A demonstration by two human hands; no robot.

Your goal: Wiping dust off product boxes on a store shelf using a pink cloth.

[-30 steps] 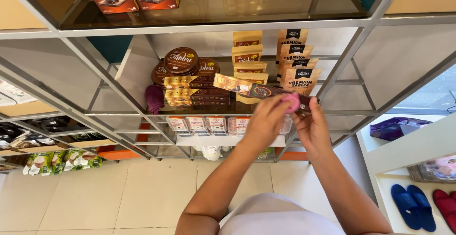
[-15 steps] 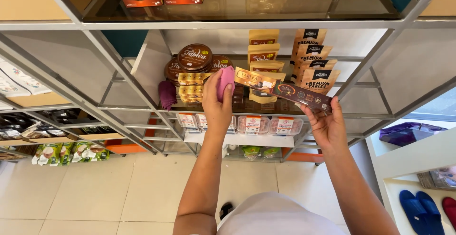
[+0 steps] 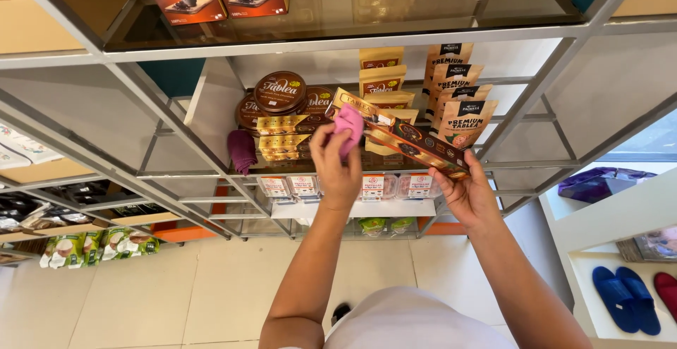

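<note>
Left hand [image 3: 337, 162] grips pink cloth [image 3: 348, 124] against long brown box [image 3: 402, 137]; right hand [image 3: 465, 195] holds box's right end; shelf [image 3: 211, 173] just beyond.

I saw round tins [image 3: 280, 92] stacked left of the pouches [image 3: 462, 120] on the glass shelf [image 3: 525, 164]. A folded cloth [image 3: 242, 150] lay left of the flat boxes [image 3: 282, 141] beneath those tins.

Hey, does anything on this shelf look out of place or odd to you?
One thing: a dark purple cloth lies bunched on the glass shelf, left of the stacked gold-and-brown boxes. It is the only non-packaged item among the goods there.
</note>
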